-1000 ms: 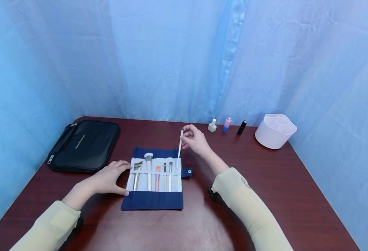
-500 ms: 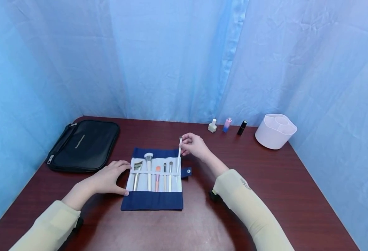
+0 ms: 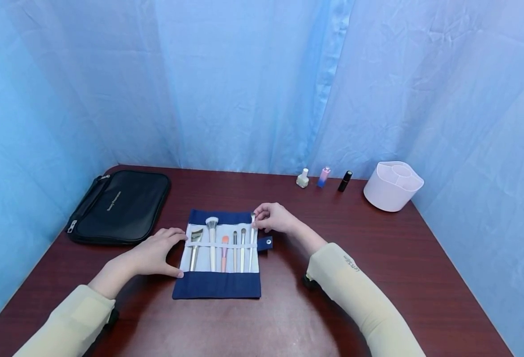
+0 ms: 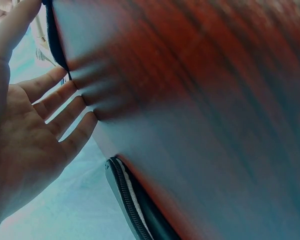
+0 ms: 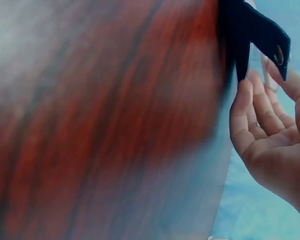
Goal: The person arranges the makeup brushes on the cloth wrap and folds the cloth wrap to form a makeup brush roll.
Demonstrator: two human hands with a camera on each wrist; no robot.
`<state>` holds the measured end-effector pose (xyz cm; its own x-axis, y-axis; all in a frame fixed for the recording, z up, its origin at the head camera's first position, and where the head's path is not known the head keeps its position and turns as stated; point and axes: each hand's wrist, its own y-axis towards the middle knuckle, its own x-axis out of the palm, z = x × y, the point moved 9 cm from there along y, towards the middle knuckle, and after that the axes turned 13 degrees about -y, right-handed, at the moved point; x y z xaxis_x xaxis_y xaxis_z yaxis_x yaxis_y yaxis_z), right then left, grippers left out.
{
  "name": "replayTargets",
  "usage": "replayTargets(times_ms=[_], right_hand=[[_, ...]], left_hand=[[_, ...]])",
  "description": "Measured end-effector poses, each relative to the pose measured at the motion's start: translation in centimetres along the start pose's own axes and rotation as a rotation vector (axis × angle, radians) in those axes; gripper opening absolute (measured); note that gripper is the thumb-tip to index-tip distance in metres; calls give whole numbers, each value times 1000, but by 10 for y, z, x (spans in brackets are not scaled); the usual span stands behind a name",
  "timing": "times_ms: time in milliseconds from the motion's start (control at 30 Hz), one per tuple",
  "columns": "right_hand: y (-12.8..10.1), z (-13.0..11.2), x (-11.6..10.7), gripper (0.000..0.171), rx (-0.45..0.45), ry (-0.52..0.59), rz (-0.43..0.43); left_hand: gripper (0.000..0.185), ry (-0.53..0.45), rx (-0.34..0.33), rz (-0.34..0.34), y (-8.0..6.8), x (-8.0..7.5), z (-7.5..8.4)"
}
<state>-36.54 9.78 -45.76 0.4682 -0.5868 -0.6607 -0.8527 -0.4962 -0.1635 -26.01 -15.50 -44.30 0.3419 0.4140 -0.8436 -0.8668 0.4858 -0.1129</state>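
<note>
Head view, with both wrist views. I see a navy brush roll (image 3: pixel 217 285) lying open on a dark red table (image 3: pixel 378 258), its pale inner panel holding six brushes side by side under a thin band.

The right hand (image 3: pixel 274 218) pinches the top of the thin brush (image 3: pixel 252 233) at the roll's right edge; the brush sits in the last slot, and its lower part is hidden in the pocket. From the right wrist view I make out only curled fingers (image 5: pixel 252 112) beside the roll's snap tab (image 5: pixel 270 37); the brush itself is barely visible there, and the table is a blur.

The left hand (image 3: pixel 156 253) rests flat at the roll's left edge, fingers straight and slightly spread, thumb along the lower corner. The left wrist view shows the palm and fingers (image 4: pixel 65 107) against the table, with only a dark sliver of the roll's edge (image 4: pixel 52 37) in frame.

A black zip bag (image 3: pixel 119 206) lies at the far left; its small printing is too small for me to read. At the back stand three small bottles (image 3: pixel 323 177) and a white divided holder (image 3: pixel 393 186), well apart from the roll. Both sleeves are cut off by the lower frame.
</note>
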Motion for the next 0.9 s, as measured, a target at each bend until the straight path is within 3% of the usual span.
replayTargets(times_ms=[533, 733, 900], right_hand=[[-6, -11, 15, 22, -133, -270, -84], [-13, -16, 13, 27, -160, -316, -45], [-30, -36, 4, 35, -222, -407, 37]], left_hand=[[89, -2, -2, 1, -3, 0, 0], [89, -2, -3, -5, -1, 2, -1], [89, 1, -9, -28, 1, 1, 1]])
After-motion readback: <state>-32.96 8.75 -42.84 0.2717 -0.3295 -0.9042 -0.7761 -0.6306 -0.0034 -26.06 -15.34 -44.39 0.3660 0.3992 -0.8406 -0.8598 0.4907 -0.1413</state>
